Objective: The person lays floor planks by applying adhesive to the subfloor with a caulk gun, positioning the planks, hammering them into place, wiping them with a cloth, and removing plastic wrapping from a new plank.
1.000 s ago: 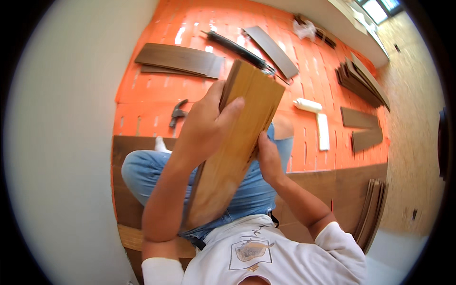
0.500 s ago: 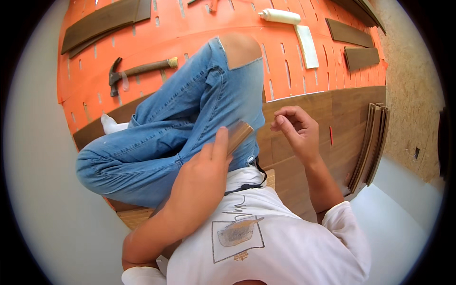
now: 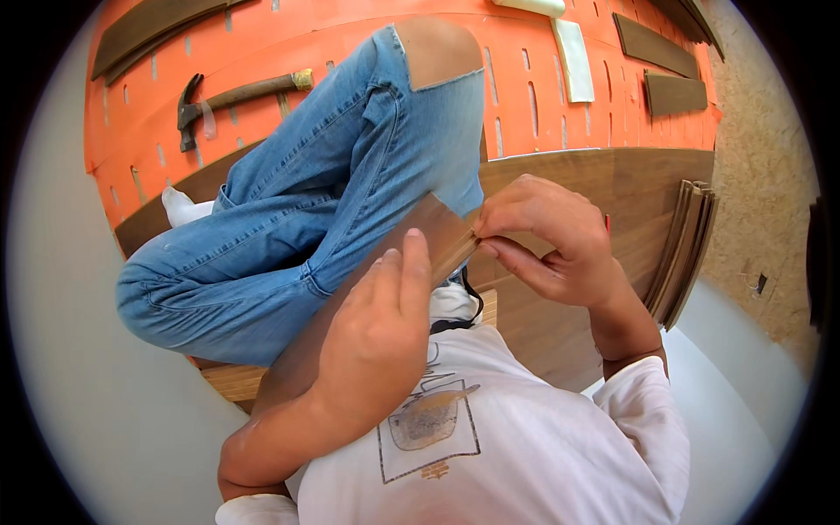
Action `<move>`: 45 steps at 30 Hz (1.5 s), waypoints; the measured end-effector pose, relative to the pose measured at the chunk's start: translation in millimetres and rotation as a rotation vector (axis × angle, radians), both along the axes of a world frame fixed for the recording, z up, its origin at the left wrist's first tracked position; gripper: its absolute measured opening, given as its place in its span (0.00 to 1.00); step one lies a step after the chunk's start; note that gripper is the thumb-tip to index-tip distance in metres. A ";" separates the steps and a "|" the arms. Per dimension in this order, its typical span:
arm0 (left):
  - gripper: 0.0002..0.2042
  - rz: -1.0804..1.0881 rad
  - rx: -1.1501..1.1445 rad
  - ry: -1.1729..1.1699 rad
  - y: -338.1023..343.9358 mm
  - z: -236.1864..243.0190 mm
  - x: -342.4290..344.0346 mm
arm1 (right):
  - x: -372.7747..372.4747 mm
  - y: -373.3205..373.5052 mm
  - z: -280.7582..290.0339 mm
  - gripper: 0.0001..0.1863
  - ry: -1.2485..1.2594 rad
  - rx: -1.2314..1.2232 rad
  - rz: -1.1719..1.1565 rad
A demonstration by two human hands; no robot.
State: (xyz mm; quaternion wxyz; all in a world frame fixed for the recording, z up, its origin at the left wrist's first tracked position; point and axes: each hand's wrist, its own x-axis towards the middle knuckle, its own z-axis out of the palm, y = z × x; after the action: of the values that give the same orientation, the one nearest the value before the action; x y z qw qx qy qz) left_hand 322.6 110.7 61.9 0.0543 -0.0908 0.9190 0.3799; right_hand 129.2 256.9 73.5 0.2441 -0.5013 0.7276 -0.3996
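A brown floor plank (image 3: 439, 219) lies slantwise over my lap, its far end tilted up beside my raised knee. My left hand (image 3: 372, 319) is closed on it, with the fingers stretched along its face and the thumb hidden. At the plank's end corner, the thumb and fingertips of my right hand (image 3: 560, 241) pinch the edge. Whether a small bit sits between those fingertips cannot be made out.
A claw hammer (image 3: 245, 94) rests on orange slotted underlay (image 3: 306, 35) beyond my leg. Laid brown flooring (image 3: 547, 328) runs to my right, with stacked narrow planks (image 3: 681, 254) by the wall. Cut pieces (image 3: 675, 93), a white strip (image 3: 573, 61) and a white tube (image 3: 534, 7) lie farther off.
The plank has turned so that its broad face shows. My right hand has moved left from open space to the plank's end corner. The whole view has shifted slightly.
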 end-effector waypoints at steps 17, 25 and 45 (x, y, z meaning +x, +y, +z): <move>0.30 0.012 0.040 0.042 -14.1 -8.1 -0.1 | 9.8 -15.4 7.0 0.12 0.567 -0.030 0.159; 0.28 0.009 0.032 0.047 -16.3 -9.2 -1.8 | 13.3 -16.4 0.3 0.12 0.653 -0.103 0.133; 0.27 0.001 -0.033 0.097 -15.5 -14.5 -3.9 | 19.4 -12.3 -9.0 0.15 0.619 -0.146 0.073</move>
State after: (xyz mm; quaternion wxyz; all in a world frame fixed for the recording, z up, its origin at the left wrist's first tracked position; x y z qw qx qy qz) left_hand 318.7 95.2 47.5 0.0080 -0.0737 0.9265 0.3689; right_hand 148.6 244.6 64.5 -0.0111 -0.6412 0.7182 -0.2702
